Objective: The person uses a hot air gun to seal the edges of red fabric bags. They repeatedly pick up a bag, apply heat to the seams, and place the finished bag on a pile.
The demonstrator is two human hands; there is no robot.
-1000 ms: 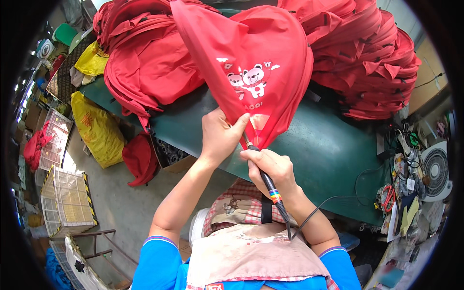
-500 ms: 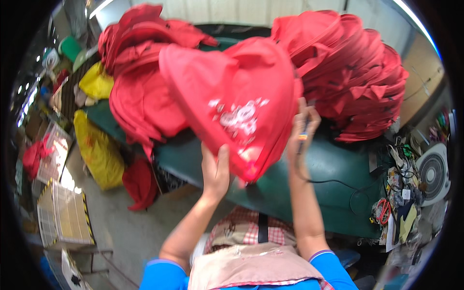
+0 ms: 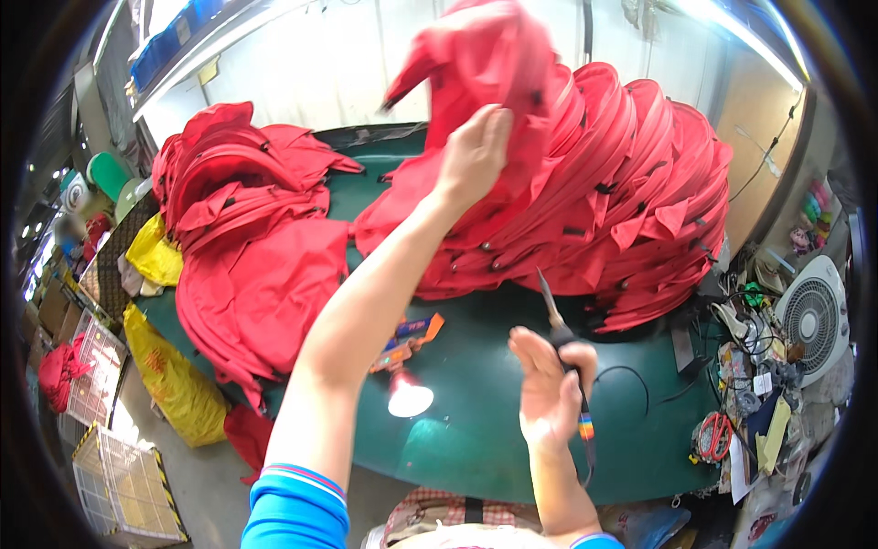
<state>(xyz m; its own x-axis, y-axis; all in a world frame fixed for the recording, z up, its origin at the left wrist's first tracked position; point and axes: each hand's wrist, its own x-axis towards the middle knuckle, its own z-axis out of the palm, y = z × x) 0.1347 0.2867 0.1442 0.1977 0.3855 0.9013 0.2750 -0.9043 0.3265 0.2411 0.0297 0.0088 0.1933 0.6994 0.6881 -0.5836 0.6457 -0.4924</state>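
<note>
Left hand (image 3: 474, 154) is up high, fingers clamped on a red fabric piece (image 3: 485, 64) lifted above the big red stack (image 3: 631, 210) at the far right of the green bench (image 3: 476, 430). Right hand (image 3: 547, 393) hovers over the bench near that stack, fingers wrapped round a thin pointed tool (image 3: 560, 329), tip up.

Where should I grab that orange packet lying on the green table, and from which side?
Grip the orange packet by its near right end, coming from the right hand's side. It lies flat on the green table, and the raised left forearm covers its left part, so only that end is free.
</note>
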